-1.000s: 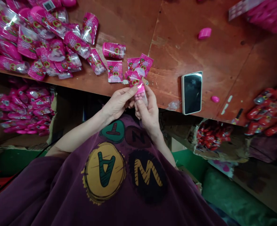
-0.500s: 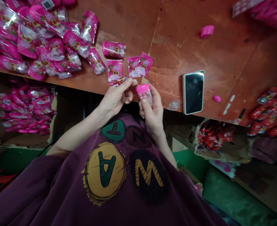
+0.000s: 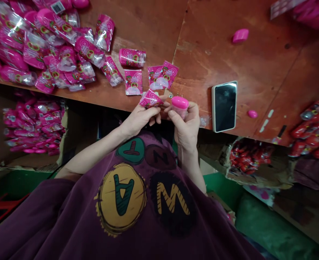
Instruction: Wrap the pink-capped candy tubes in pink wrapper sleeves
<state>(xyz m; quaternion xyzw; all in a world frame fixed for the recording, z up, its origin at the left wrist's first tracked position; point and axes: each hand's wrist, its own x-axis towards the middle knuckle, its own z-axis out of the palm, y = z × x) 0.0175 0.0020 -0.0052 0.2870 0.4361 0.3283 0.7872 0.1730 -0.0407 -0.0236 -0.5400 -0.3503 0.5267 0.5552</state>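
My left hand is closed on a pink printed plastic sleeve, held near the table's front edge. Beside it, my right hand grips a small clear jar with a bright pink lid; fingers cover much of its body. Just beyond my hands a flat pink sleeve lies on the table, with two overlapping ones to its right. Behind these, a wrapped jar rests on its side.
A large heap of wrapped pink jars covers the table's left. To the right are a phone, loose pink caps and red packages. Below the edge stand a carton of pink jars and a carton of red ones.
My left hand has picked up one pink sleeve from beside the flat one and brought it nearer. My right hand has shifted right with the jar, its lid now turned more toward me.
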